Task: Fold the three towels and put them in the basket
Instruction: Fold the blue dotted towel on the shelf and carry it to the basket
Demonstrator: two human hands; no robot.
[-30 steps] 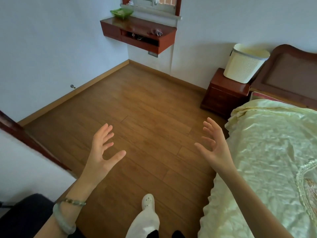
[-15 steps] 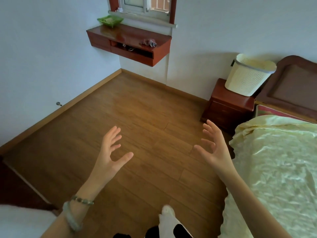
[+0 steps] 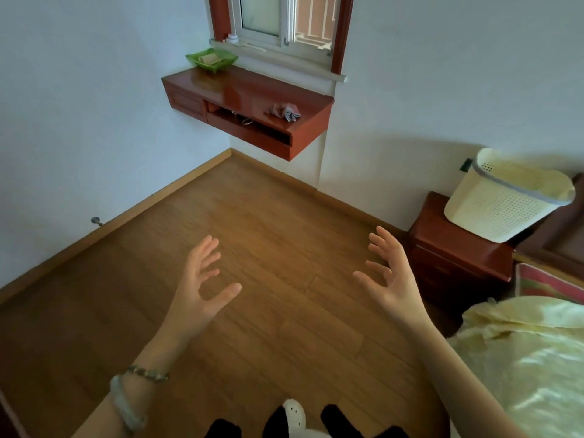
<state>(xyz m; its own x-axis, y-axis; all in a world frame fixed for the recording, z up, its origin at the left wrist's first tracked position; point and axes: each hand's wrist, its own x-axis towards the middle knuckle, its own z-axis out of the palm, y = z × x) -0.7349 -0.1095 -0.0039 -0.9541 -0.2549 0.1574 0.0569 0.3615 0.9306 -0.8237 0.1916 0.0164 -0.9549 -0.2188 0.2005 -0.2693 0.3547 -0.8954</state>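
Both hands, left (image 3: pixel 202 290) and right (image 3: pixel 390 279), spread wide, holding nothing; basket (image 3: pixel 505 197) upright on nightstand (image 3: pixel 455 257), opening tipped leftward.

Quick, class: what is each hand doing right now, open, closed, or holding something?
Left hand: open, fingers spread, holding nothing.
Right hand: open, fingers spread, holding nothing.

The basket (image 3: pixel 505 197) sits on the nightstand (image 3: pixel 455 251), left of the bed (image 3: pixel 531 358), right of the wall shelf (image 3: pixel 252 105).
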